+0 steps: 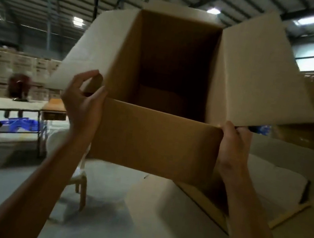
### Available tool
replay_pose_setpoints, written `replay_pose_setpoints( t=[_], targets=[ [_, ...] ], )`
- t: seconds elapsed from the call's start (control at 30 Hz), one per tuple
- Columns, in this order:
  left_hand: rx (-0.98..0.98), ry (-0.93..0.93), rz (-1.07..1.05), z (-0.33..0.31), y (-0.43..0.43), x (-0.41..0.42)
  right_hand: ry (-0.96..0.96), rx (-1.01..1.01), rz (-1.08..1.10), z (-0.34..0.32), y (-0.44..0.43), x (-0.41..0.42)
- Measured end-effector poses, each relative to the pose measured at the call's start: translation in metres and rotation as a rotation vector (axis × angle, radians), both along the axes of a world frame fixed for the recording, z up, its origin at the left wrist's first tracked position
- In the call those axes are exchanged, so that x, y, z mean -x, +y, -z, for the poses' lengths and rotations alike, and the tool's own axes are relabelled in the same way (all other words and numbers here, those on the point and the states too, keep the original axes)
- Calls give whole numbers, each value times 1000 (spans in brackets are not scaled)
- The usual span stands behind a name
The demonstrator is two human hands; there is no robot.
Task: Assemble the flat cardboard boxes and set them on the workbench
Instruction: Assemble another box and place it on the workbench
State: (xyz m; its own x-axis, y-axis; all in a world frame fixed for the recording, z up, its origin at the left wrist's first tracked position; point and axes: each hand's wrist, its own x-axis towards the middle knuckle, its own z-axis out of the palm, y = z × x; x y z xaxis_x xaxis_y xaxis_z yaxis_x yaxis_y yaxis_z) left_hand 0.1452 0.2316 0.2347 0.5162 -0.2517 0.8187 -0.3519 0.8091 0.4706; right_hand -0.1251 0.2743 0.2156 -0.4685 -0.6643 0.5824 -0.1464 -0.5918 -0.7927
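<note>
I hold an opened brown cardboard box (155,137) up at head height, its mouth turned toward me so I look into its dark inside. All four top flaps are spread outward. My left hand (82,103) grips the box's left corner, thumb and fingers curled round the edge where the left flap meets the near flap. My right hand (234,145) grips the right corner, fingers hidden behind the right flap. The closed bottom shows dimly deep inside.
Flat cardboard sheets (174,210) lie on a surface below the box. A wooden chair (80,180) stands on the concrete floor. At left is a long table (0,102) with a person behind it, a blue crate (21,123) beneath, and stacked cartons (12,67) beyond.
</note>
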Motion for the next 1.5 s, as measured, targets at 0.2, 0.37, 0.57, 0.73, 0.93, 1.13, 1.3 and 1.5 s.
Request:
replay_pose_setpoints(
  t=[0.2,0.37,0.57,0.73,0.93,1.13,1.3,1.5],
  targets=[
    [-29,6,336,-11,-89,39,-136,14,197,-5,-16,14],
    [-79,-36,570,6,-149,88,-50,2,377,-4,-35,43],
    [-262,-59,769,31,-211,146,-93,-158,569,19,-73,83],
    [-428,-160,791,67,-253,181,-209,-308,582,46,-98,108],
    [-560,-234,850,107,-295,204,-264,-416,666,79,-122,109],
    [-575,-510,937,135,-331,219,-252,-532,776,112,-139,103],
    [-814,-1018,970,151,-358,233,-284,-699,745,142,-143,105],
    [-762,-1290,997,149,-349,240,-487,-691,767,146,-143,107]
  ],
)
